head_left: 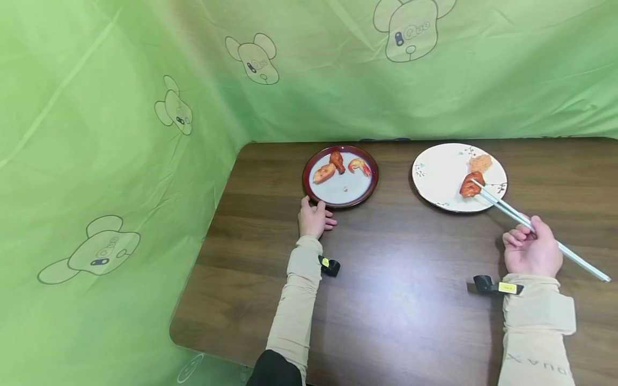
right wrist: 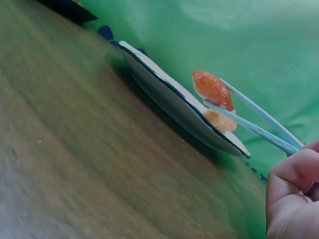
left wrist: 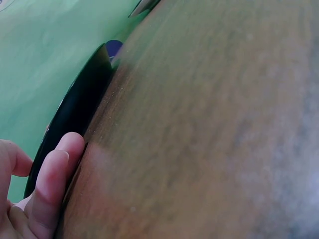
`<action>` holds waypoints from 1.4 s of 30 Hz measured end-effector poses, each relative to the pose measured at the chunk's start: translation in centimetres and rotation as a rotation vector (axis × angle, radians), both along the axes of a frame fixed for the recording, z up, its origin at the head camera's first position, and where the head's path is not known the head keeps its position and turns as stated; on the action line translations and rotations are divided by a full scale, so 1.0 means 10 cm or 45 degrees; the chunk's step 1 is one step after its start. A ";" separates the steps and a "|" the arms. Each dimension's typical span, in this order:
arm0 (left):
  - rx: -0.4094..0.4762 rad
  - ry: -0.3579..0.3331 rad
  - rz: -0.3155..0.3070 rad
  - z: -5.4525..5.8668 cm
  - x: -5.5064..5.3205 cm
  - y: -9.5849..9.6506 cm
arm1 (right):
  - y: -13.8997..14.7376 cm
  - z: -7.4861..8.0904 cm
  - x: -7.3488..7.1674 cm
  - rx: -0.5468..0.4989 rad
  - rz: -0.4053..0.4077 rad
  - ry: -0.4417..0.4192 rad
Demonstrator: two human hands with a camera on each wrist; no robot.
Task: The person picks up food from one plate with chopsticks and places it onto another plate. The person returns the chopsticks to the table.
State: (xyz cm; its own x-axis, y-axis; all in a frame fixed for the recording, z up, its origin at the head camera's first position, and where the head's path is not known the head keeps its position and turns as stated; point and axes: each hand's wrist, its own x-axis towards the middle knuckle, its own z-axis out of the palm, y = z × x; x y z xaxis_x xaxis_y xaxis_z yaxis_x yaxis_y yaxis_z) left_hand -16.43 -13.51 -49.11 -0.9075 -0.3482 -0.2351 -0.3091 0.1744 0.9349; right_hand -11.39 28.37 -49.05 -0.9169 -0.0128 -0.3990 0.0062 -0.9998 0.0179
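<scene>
The chopsticks [head_left: 516, 215] lie aslant, tips to the far left over the white plate [head_left: 436, 177] and butt ends to the near right, beyond the right hand [head_left: 532, 249], which pinches them with bent fingers. Between the tips sits a glossy reddish piece of food [head_left: 470, 186]; seen from the head, its long axis runs from far right to near left, across the sticks. The right wrist view shows it above the plate's rim. On the same plate, just behind it, rests a pale orange piece [head_left: 481, 162].

Well apart on the left of the desk [head_left: 386, 241] stands a dark-rimmed plate [head_left: 307, 179]. It holds a drumstick [head_left: 337, 161], narrow end toward the person, a browned oblong piece [head_left: 324, 173] lying slantwise, a curved shrimp [head_left: 359, 166] and a small crumb [head_left: 345, 188]. The left hand [head_left: 313, 219] has its fingers at this plate's near rim; whether they pinch it I cannot tell
</scene>
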 end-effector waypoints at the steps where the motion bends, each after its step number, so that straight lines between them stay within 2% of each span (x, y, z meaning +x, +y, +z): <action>1: 0.002 0.002 -0.003 0.00 0.00 0.00 | 0.01 0.00 0.01 -0.001 -0.006 0.000; 7: 0.014 -0.005 -0.017 0.01 0.01 0.01 | 0.01 -0.01 0.06 0.078 -0.064 -0.035; 13: 0.003 -0.020 -0.018 0.00 0.01 0.00 | -0.06 0.00 0.04 0.206 -0.152 -0.086; 22: 0.006 -0.027 -0.011 0.00 0.01 0.00 | -0.07 0.03 0.04 0.302 -0.227 -0.187; 25: 0.005 -0.035 -0.013 0.00 0.01 -0.01 | -0.06 0.04 0.05 0.359 -0.280 -0.224; 29: -0.001 -0.033 -0.021 0.01 0.00 0.00 | -0.08 0.13 0.04 0.515 -0.401 -0.263; 31: 0.000 -0.029 -0.024 0.01 0.00 0.01 | -0.13 0.23 0.02 0.686 -0.437 -0.286; 33: 0.004 -0.026 -0.024 0.01 -0.01 0.01 | -0.18 0.35 -0.02 0.990 -0.390 -0.331; 37: 0.007 -0.026 -0.013 -0.01 -0.02 0.02 | -0.30 0.58 -0.05 1.881 -0.089 -0.451; 38: 0.005 -0.027 -0.009 -0.01 -0.02 0.01 | -0.33 0.63 -0.05 2.069 -0.035 -0.464; 40: 0.001 -0.031 -0.001 -0.02 -0.01 0.01 | -0.39 0.67 -0.06 2.320 0.008 -0.446; 42: -0.004 -0.032 0.004 -0.02 -0.01 0.01 | -0.45 0.68 -0.06 2.441 0.007 -0.422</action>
